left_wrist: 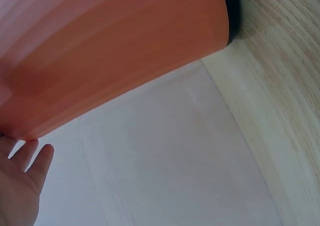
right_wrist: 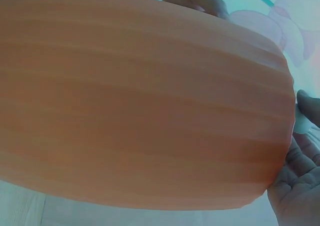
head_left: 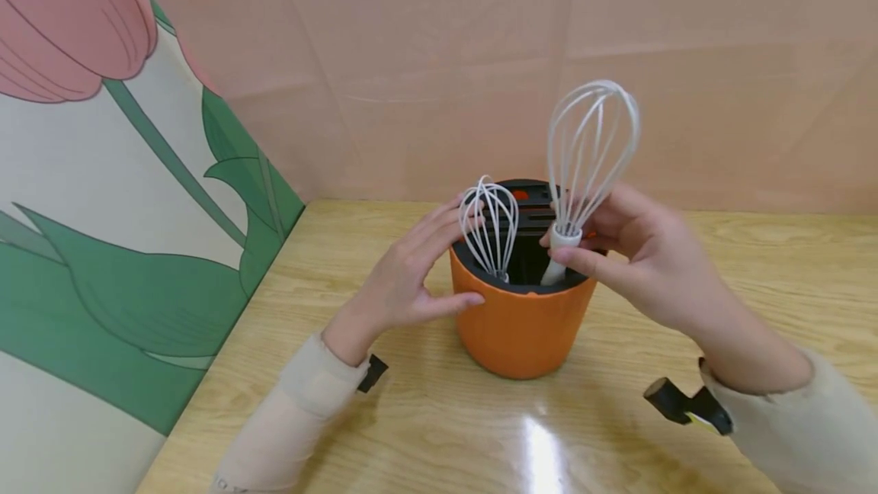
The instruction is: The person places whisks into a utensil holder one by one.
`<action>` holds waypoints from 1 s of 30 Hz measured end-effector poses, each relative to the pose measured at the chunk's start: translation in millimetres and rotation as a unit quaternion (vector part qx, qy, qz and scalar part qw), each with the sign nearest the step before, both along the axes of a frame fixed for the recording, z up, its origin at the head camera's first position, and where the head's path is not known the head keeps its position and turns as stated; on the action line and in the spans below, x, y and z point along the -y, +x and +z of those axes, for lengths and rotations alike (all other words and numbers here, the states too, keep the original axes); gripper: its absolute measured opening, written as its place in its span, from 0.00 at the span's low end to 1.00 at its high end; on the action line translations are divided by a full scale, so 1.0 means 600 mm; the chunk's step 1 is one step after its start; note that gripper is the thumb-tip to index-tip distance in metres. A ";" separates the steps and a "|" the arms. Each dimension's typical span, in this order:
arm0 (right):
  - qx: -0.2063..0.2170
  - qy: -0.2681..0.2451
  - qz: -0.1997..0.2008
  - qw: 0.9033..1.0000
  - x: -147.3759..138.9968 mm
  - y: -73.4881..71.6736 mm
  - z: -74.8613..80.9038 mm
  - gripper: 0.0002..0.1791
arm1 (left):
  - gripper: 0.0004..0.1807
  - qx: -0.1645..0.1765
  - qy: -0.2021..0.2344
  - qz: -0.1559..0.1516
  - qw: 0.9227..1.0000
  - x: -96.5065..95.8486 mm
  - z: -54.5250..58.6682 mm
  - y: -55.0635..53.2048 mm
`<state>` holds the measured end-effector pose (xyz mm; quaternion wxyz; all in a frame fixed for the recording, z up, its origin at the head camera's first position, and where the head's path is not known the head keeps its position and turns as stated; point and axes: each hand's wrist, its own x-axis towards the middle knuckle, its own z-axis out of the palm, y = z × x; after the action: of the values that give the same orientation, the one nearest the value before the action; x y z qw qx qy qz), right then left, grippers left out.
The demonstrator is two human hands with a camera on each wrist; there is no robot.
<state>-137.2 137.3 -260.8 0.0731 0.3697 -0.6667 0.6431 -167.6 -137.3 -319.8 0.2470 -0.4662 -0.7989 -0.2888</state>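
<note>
An orange ribbed utensil holder (head_left: 524, 330) with a black slotted top stands upright on the table. My right hand (head_left: 648, 265) pinches the larger white whisk (head_left: 566, 238) at the top of its handle. That whisk's wire loops point up, and its handle reaches down into the front opening of the holder. A smaller white whisk (head_left: 488, 231) stands in the left part of the opening, its handle hidden. My left hand (head_left: 411, 269) rests against the holder's left side, fingers extended along the rim and thumb at the front. In the left wrist view, fingertips (left_wrist: 31, 145) touch the orange wall.
The wood-grain table (head_left: 411, 418) reaches back to a plain pinkish wall covering (head_left: 425, 97). On the left rises a panel with a tulip print (head_left: 137, 273). A black wrist mount (head_left: 689, 406) sticks out from the right sleeve.
</note>
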 end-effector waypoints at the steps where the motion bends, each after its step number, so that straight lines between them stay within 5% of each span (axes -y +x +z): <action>1: -0.006 0.012 -0.005 1.000 0.000 0.000 0.000 0.23 | 0.41 -0.001 0.001 -0.001 1.000 0.000 0.001 0.000; 10: -0.065 0.083 -0.039 0.994 -0.001 0.001 0.000 0.26 | 0.41 -0.007 0.000 -0.004 1.000 0.000 0.001 -0.003; 20: -0.012 -0.010 0.031 0.999 -0.008 -0.002 -0.003 0.40 | 0.41 -0.004 -0.004 0.000 1.000 -0.001 0.000 -0.004; 30: 0.033 -0.064 0.004 0.997 -0.027 -0.001 -0.010 0.44 | 0.42 -0.009 -0.017 0.000 1.000 0.004 0.004 -0.007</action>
<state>-137.6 153.7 -266.6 0.0723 0.3454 -0.6248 0.6965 -171.7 -139.6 -317.4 0.2461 -0.4727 -0.8015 -0.2713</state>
